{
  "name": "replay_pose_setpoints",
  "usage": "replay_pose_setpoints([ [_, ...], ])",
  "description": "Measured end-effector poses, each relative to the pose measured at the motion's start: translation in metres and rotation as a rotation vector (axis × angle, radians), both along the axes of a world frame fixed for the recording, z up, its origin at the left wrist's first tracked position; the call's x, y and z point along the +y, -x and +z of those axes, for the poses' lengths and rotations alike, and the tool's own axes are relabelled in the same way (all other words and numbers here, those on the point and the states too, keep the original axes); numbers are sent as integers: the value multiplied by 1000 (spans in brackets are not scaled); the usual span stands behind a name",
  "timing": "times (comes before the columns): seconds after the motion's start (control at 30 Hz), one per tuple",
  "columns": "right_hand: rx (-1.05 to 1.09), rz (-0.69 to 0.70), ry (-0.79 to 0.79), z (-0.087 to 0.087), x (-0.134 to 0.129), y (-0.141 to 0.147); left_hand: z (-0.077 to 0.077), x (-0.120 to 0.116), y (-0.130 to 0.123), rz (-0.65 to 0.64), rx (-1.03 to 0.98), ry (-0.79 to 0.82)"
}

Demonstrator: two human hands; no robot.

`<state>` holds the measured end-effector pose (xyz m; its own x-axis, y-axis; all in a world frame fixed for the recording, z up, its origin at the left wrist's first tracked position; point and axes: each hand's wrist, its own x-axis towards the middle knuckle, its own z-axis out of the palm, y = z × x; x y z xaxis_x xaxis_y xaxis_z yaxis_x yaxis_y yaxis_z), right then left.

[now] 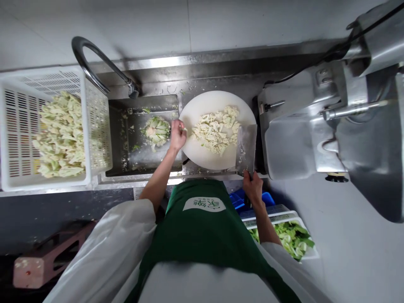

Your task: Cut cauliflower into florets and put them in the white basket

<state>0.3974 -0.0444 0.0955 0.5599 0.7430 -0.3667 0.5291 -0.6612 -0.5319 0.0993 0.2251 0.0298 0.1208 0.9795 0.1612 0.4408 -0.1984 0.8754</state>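
My right hand grips the dark handle of a cleaver, its broad blade over the right edge of the round white cutting board. Cut cauliflower pieces lie spread on the board, close to the blade. My left hand is at the board's left edge with its fingers curled together; whatever they hold is too small to make out. Just left of that hand, a trimmed cauliflower stump with green leaves sits in the metal sink.
A white perforated basket heaped with cauliflower stands left of the sink, beneath a curved faucet. A metal slicing machine stands on the right. Below the counter are a crate of leafy greens and a pink stool.
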Motion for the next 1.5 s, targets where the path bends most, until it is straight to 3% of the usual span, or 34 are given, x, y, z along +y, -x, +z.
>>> replay_pose_setpoints([
  [0.07,6,-7,-12,-2,-4,2,1,15,-17,-146,90,33],
  [0.17,36,-36,-16,-3,-9,8,2,10,-51,-292,291,101],
  [0.27,61,-73,-5,-4,-13,12,2,-2,-78,-330,414,62],
  [0.4,77,-94,-1,-5,-16,14,0,-3,-95,-314,449,-15],
  [0.67,109,-99,-17,-8,-14,12,-10,-21,-108,-208,402,-93],
  [0.93,100,-92,-35,-13,-13,8,-9,17,-91,-309,171,35],
  [1.07,92,-115,-25,-13,-14,5,0,31,-83,-377,182,31],
  [1.17,89,-120,-17,-14,-15,3,11,34,-86,-423,277,54],
  [1.27,93,-131,-8,-16,-17,3,23,33,-103,-372,401,27],
  [1.5,105,-140,-51,-23,-18,5,48,29,-161,-409,1013,223],
])
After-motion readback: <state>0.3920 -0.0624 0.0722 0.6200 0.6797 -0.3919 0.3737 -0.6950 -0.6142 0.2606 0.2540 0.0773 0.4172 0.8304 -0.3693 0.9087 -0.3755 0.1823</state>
